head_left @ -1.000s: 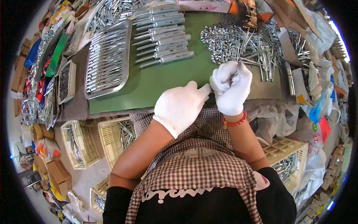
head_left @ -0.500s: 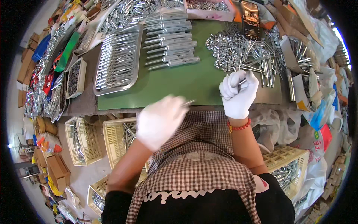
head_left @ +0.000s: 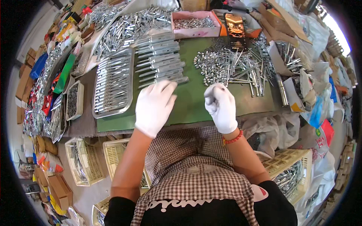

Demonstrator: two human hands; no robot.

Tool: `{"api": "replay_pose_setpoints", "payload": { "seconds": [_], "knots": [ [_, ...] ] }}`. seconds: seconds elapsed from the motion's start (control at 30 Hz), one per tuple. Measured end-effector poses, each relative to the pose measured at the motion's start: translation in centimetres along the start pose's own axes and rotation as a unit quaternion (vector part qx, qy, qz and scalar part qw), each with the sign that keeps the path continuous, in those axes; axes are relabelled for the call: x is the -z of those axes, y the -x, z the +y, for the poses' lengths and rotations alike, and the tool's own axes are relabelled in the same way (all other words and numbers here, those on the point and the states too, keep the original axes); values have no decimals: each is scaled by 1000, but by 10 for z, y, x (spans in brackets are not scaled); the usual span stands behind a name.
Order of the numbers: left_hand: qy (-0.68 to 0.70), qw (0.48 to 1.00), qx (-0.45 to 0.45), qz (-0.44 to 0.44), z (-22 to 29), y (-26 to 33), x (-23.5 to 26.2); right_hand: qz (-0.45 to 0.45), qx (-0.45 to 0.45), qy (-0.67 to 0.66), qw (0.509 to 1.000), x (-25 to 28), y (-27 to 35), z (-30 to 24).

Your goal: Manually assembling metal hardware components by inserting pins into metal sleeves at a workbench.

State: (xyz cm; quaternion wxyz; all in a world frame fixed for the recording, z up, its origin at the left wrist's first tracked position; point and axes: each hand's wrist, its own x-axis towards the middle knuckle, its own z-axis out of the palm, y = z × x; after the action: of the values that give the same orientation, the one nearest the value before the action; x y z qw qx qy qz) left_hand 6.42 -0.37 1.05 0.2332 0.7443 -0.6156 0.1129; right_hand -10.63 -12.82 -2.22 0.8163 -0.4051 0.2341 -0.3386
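In a white glove, my left hand reaches over the near end of a row of silver metal tubes with thin pointed ends. Its fingers are stretched and its thumb stands apart; the fingertips lie at the nearest tube, partly covering it. Whatever is under the palm is hidden. My right hand, gloved too, is raised over the green mat with its fingers curled tight; what they hold, if anything, cannot be made out. Beyond it are a heap of small shiny metal pieces and loose thin rods.
A steel tray of metal parts stands left of the row. A pink box of small parts and a phone lie at the back. Left is a white tub of tiny parts. Yellow crates stand below the table edge.
My left hand has moved up and forward to the row of tubes; a thin shiny tip that stuck out of it no longer shows. My right hand stays curled. The whole view has shifted.
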Motion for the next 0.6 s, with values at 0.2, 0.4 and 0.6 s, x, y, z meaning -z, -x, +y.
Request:
{"api": "replay_pose_setpoints", "payload": {
  "seconds": [0.2,0.4,0.6],
  "knots": [
    [-66,995,16,-75,-15,-27,-30,-44,16,51,998,7,2,3],
    [126,991,3,-53,-31,-8,-29,-28,12,86,996,-7,14,-18],
    [98,980,-62,-163,-4,-16,-8,-11,-8,361,932,-3,24,-27]
  ]
}}
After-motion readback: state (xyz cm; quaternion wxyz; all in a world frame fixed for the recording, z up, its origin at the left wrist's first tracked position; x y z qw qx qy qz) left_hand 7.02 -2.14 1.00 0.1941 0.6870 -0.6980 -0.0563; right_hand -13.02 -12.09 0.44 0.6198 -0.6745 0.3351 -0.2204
